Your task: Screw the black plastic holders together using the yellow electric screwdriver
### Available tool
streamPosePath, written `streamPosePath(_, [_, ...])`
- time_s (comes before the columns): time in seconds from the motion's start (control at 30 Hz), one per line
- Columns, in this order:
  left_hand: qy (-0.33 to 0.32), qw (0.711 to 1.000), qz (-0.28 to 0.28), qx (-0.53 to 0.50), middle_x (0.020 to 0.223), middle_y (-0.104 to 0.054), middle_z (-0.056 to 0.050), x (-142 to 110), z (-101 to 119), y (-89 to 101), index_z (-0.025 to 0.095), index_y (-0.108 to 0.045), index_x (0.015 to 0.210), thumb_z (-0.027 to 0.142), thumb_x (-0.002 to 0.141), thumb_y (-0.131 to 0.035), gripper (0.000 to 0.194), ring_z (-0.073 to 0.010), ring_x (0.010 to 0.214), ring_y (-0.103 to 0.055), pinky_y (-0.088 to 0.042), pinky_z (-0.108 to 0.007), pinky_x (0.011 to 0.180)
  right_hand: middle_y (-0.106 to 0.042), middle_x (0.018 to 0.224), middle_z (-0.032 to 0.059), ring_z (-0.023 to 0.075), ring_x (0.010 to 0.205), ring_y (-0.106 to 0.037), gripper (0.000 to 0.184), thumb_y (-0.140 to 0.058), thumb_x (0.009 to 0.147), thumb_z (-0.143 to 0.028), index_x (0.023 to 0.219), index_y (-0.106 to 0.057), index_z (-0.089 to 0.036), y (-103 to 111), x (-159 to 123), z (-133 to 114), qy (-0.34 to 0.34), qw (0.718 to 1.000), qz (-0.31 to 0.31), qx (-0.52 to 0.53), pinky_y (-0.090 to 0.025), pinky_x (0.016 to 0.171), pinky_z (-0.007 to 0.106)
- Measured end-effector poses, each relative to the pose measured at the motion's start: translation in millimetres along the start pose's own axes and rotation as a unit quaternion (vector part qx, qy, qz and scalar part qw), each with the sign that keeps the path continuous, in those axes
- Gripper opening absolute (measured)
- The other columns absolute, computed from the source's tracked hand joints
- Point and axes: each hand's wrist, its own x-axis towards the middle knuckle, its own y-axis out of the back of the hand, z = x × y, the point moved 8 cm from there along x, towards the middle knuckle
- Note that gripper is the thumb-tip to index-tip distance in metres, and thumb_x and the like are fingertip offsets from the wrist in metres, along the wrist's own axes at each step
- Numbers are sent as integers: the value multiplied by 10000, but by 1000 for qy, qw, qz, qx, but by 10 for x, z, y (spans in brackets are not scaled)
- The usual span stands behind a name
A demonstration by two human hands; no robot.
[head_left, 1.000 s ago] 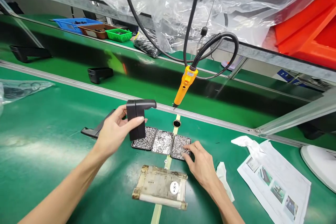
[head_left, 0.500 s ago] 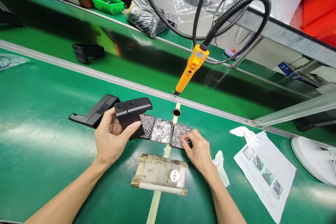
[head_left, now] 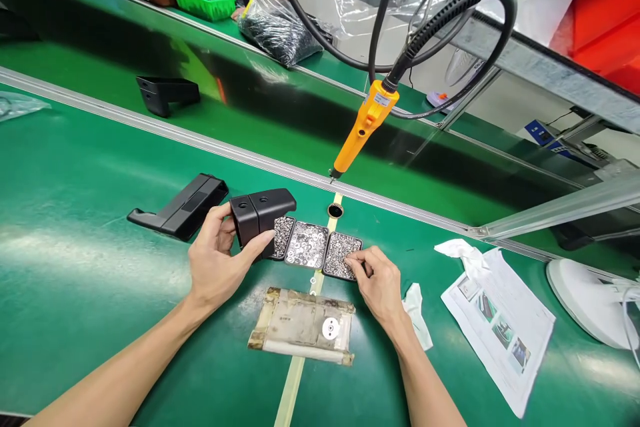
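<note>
My left hand (head_left: pixel 217 257) grips a black plastic housing (head_left: pixel 263 210), tilted so that two round holes show in its top face. Fingers of my right hand (head_left: pixel 377 280) are pinched together at the edge of the right small tray (head_left: pixel 342 255), which is full of tiny metal parts; whatever is between the fingertips is too small to name. Beside it lie a middle tray of washers (head_left: pixel 307 245) and a left tray of small metal parts (head_left: pixel 283 237), partly hidden behind the housing. Nearer me is a worn, taped plate (head_left: pixel 300 323) with a white disc (head_left: pixel 331 328) on it.
A yellow electric screwdriver (head_left: pixel 363 130) hangs tip-down behind the trays. Another black housing (head_left: pixel 183 207) lies at left. Printed sheet (head_left: pixel 500 327) and white scraps (head_left: pixel 417 317) lie at right. Colored bins (head_left: pixel 203 3) and a person's arm appear at the far back.
The view has shifted down and closer. My left hand has tilted the housing so its holed top faces me. My right fingers have closed from a spread into a pinch at the right tray.
</note>
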Motion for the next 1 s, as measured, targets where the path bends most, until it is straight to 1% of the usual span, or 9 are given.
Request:
streamPosePath(0.07, [-1,1000,-1,8,1140,-705,-23,2,-5,2,272,-556,1299,425,780,-846,614,-255,1048,-714,-577,-427,1025,-663,807,-4,123,640,-560,181,-597,1018,-299,925,-731,-221,75,-69,-93,3,1000,-1,22,-441,644,264])
streamPosePath(0.13, [0,1000,1,20,1182,-688,-38,4,-6,8,263,-550,1301,454,777,-840,628,-265,1073,-710,-574,-429,1032,-693,840,-5,121,685,-601,168,-596,1021,-280,913,-712,-224,132,-194,-246,24,998,-20,57,-469,651,256])
streamPosePath(0.27, [-13,999,2,32,1201,-668,-48,10,15,20,258,-550,1307,457,789,-834,624,-257,1080,-701,-571,-415,1028,-743,929,25,153,846,-678,115,-609,1002,-157,1011,-704,-220,177,-519,-612,147,980,-75,109,-526,736,290])
streamPosePath(0.37, [-39,999,8,32,1178,-669,-46,22,9,37,263,-569,1312,414,786,-849,616,-245,1048,-698,-581,-408,987,-754,966,57,171,824,-670,168,-637,975,-109,1101,-699,-201,184,-683,-713,224,970,-78,50,-514,682,315])
streamPosePath(0.43, [-62,997,19,38,1156,-674,-49,32,-3,56,259,-590,1305,400,757,-872,631,-243,1004,-700,-595,-408,939,-760,976,64,175,789,-654,207,-668,950,-97,1135,-696,-186,186,-740,-732,263,962,-78,8,-500,642,317])
streamPosePath(0.5, [-82,996,23,39,1141,-680,-52,39,-17,63,256,-602,1301,387,735,-888,647,-243,973,-704,-604,-407,903,-766,1013,68,182,799,-650,255,-704,921,-90,1161,-693,-176,184,-773,-739,288,953,-86,-19,-506,644,325])
streamPosePath(0.63, [-94,995,22,33,1143,-684,-59,48,-20,60,256,-607,1305,357,734,-893,647,-247,972,-709,-609,-408,882,-758,1098,82,194,843,-647,309,-734,904,-95,1198,-686,-174,185,-778,-704,273,957,-99,-5,-514,663,340])
streamPosePath(0.73, [-100,994,22,33,1157,-679,-60,48,8,57,256,-610,1302,350,736,-892,640,-249,976,-710,-610,-417,886,-756,1090,76,189,843,-649,295,-727,911,-92,1187,-692,-189,177,-769,-679,246,964,-91,30,-506,663,340])
streamPosePath(1.0, [-97,995,14,23,1145,-682,-58,50,17,44,249,-610,1301,345,738,-891,637,-255,1002,-714,-605,-426,912,-765,1032,56,172,866,-682,307,-730,894,-42,1158,-692,-195,191,-732,-666,197,972,-64,108,-545,731,326])
